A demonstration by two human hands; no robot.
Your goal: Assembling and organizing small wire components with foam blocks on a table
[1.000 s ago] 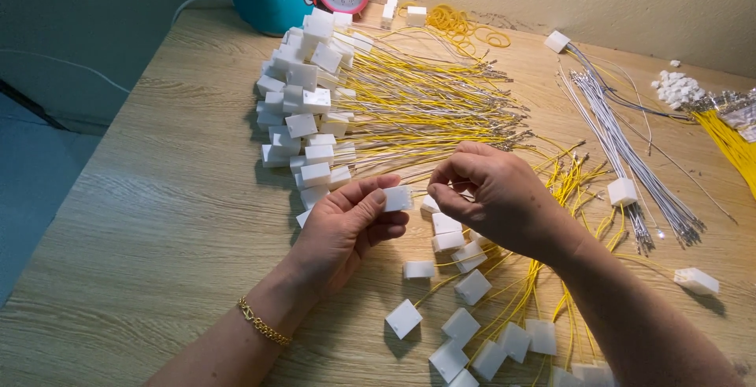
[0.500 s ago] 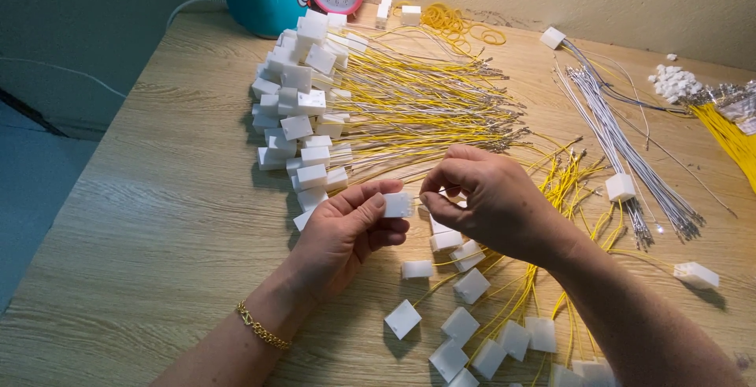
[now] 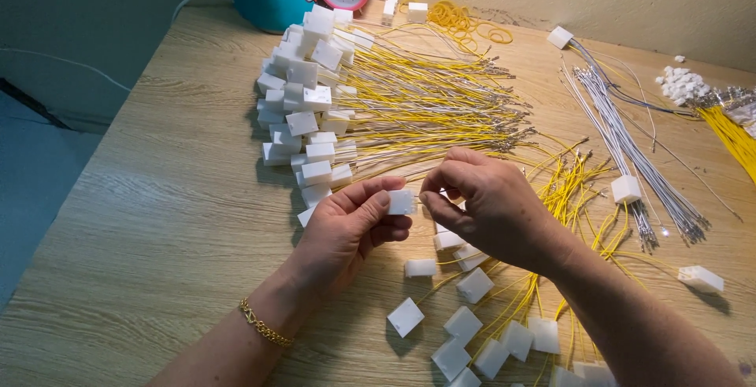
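Meanwhile, over a wooden table (image 3: 142,222), the left hand (image 3: 346,233) pinches a small white connector block (image 3: 400,202) between thumb and fingers, while the right hand (image 3: 484,206), fingertips pinched together, meets it beside piled yellow wires (image 3: 425,111).

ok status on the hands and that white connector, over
Left hand pinching a white connector block at its fingertips. Right hand fingers closed right beside the block; what it grips, cannot tell. Loose white blocks and yellow wires underneath.
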